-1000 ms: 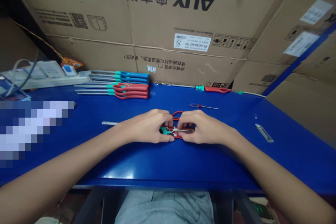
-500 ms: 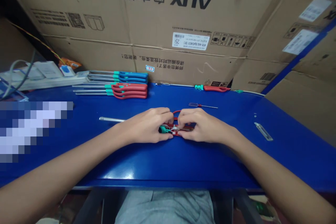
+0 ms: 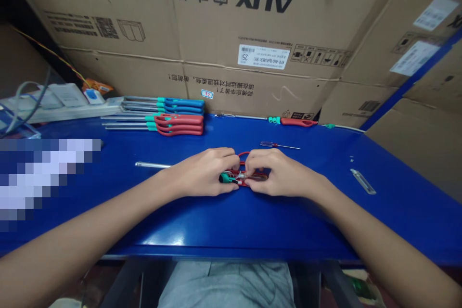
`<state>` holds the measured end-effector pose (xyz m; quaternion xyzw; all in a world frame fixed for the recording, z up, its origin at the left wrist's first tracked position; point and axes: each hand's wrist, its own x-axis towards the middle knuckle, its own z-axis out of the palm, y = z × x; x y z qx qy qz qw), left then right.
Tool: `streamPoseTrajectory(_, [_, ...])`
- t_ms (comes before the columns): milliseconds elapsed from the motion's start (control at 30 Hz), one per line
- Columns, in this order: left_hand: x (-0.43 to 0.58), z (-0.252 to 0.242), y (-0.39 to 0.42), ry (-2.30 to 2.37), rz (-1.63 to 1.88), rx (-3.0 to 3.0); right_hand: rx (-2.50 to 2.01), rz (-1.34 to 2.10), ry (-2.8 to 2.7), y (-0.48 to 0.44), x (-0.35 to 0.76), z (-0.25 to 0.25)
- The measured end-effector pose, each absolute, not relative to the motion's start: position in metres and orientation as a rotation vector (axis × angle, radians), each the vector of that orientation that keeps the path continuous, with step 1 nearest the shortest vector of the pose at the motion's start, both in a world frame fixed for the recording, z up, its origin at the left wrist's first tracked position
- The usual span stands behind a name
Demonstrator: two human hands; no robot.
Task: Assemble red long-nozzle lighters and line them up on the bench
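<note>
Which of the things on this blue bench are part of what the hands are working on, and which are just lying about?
In use: left hand, right hand, the red-and-teal screwdriver handle between them, probably the steel shaft beside the left hand.
Just lying about: red-handled screwdrivers, blue-handled screwdrivers, small screwdriver, power strip.

The head camera looks forward and down, close above the blue worktop point(image 3: 317, 221), with the left hand point(image 3: 200, 173) and right hand point(image 3: 283, 173) at centre, cardboard cartons point(image 3: 231, 24) at 12 o'clock.

Large cardboard AUX cartons point(image 3: 231, 48) stacked upside down behind a blue workbench point(image 3: 306, 221), a blue metal upright point(image 3: 407, 82) across the right-hand cartons, dark table legs point(image 3: 334, 284), dim floor point(image 3: 96, 288) below
</note>
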<state>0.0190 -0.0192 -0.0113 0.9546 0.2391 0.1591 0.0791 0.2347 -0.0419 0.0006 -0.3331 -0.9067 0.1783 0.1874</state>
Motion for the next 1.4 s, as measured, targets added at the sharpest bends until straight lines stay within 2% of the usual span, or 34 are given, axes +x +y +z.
streamPoseTrajectory(1400, [0.0202,-0.0115,-0.019,0.739,0.48,2.851,-0.932,0.389,-2.611,-0.0414,0.235,-0.0015])
